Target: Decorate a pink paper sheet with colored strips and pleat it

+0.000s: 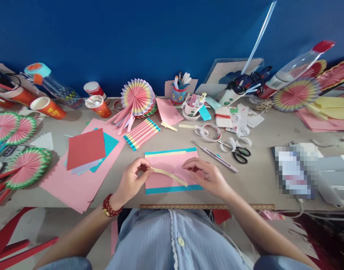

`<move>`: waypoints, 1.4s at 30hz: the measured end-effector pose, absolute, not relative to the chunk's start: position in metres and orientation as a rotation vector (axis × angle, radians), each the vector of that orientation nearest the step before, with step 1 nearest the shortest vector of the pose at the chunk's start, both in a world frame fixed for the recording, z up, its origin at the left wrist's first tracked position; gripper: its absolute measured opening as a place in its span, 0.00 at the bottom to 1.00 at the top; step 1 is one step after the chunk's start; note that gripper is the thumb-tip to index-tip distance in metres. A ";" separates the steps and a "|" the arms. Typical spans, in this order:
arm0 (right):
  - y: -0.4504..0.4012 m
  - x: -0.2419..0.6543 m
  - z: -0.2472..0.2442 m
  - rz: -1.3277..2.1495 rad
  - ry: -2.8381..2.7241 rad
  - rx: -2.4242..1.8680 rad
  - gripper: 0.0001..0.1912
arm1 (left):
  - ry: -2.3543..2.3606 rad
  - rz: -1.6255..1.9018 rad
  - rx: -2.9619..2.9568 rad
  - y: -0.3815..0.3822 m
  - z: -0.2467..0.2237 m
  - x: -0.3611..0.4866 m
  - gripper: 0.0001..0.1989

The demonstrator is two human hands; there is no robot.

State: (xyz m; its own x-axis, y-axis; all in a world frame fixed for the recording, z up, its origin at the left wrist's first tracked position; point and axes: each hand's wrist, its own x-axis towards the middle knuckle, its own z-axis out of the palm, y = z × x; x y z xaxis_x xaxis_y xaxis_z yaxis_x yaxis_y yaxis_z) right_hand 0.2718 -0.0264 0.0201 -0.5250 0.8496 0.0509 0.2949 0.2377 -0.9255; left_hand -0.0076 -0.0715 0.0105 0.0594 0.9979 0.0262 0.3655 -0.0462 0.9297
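My left hand (pixel 135 176) is closed, thumb and forefinger pinching one end of a narrow pale yellow paper strip (pixel 170 174). The strip slants down to the right across a pink paper sheet (pixel 163 181) with blue bands along its long edges. Another pale yellow strip (pixel 166 153) lies along the sheet's upper blue band. My right hand (pixel 208 176) hovers at the sheet's right side, fingers loosely bent and apart, near the strip's free end but not visibly holding it. A utility knife (pixel 217 156) and black-handled scissors (pixel 241 153) lie beyond the right hand.
Pleated pink-and-blue paper (pixel 142 134) lies behind the sheet. Coloured paper squares (pixel 86 150) rest on a large pink sheet (pixel 76 187) at left. Tape rolls (pixel 212 133), a pen cup (pixel 179 94) and a paper fan (pixel 136 97) stand further back. A phone (pixel 294 172) lies at right.
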 end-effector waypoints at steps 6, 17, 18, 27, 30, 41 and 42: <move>-0.018 0.236 0.015 1.153 -2.302 -0.868 0.18 | 1.253 1.015 1.902 -0.065 0.025 -0.001 0.08; -0.016 0.259 0.026 1.492 -2.051 -1.124 0.08 | 1.569 0.984 1.848 -0.072 0.022 -0.021 0.10; -0.018 0.262 0.027 1.476 -2.064 -1.147 0.08 | 1.584 0.939 1.860 -0.073 0.022 -0.021 0.09; -0.028 0.273 0.033 1.169 -2.266 -1.260 0.07 | 1.578 0.760 1.786 -0.076 0.011 -0.016 0.05; -0.027 0.278 0.030 1.125 -2.284 -1.308 0.05 | 1.551 0.745 1.668 -0.076 0.007 -0.016 0.04; -0.029 0.285 0.026 1.136 -2.249 -1.147 0.09 | 1.473 0.654 1.621 -0.086 0.013 -0.023 0.06; -0.030 0.286 0.025 1.126 -2.253 -1.144 0.10 | 1.474 0.640 1.614 -0.088 0.013 -0.023 0.06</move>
State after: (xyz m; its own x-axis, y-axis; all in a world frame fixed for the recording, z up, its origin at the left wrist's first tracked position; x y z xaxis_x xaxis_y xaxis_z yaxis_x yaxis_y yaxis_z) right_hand 0.2862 -0.0300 0.0251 -0.6005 0.7992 -0.0270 0.5013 0.3499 -0.7914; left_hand -0.0234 -0.0880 0.0131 0.1787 0.9702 -0.1634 0.5428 0.0413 0.8389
